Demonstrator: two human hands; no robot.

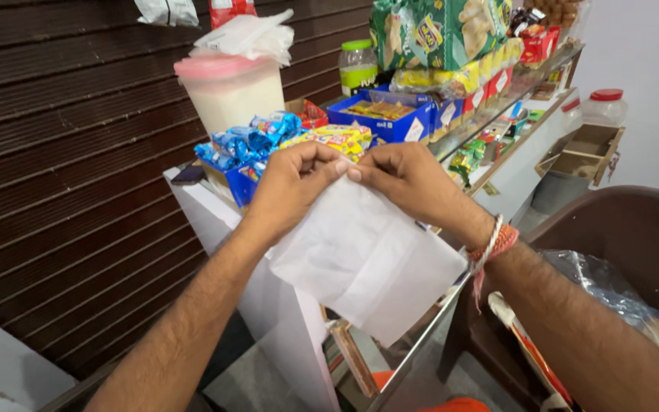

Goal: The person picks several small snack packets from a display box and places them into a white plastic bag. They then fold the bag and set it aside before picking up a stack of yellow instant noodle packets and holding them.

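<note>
Bright even daylight; soft shadows; edges warped, slightly blurred

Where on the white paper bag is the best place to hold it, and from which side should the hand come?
Probably the top edge of the white paper bag, from above. The left hand and right hand pinch that edge side by side, and the flat bag hangs slanting below them, over the counter, so the lower part offers little firm grip.
</note>
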